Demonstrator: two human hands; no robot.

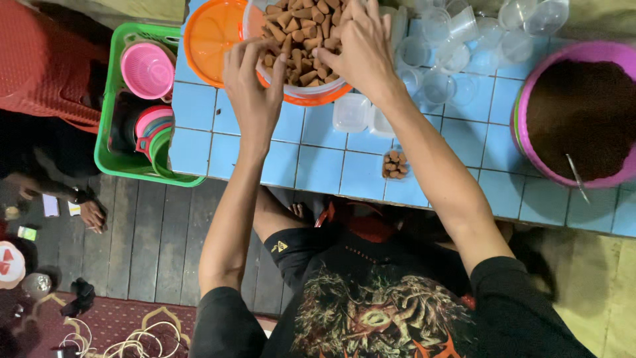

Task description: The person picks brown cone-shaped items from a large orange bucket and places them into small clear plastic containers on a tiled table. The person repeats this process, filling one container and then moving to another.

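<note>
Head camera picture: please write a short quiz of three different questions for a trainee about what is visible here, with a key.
1. True or false: both hands reach into the bowl of brown pieces.
2. What colour is the basket at the table's left edge? A) green B) yellow C) black
3. What lies on the dark powder in the purple tub?

Key
1. True: the left hand and the right hand both touch the pieces.
2. A.
3. A thin metal utensil, perhaps a spoon.
</note>
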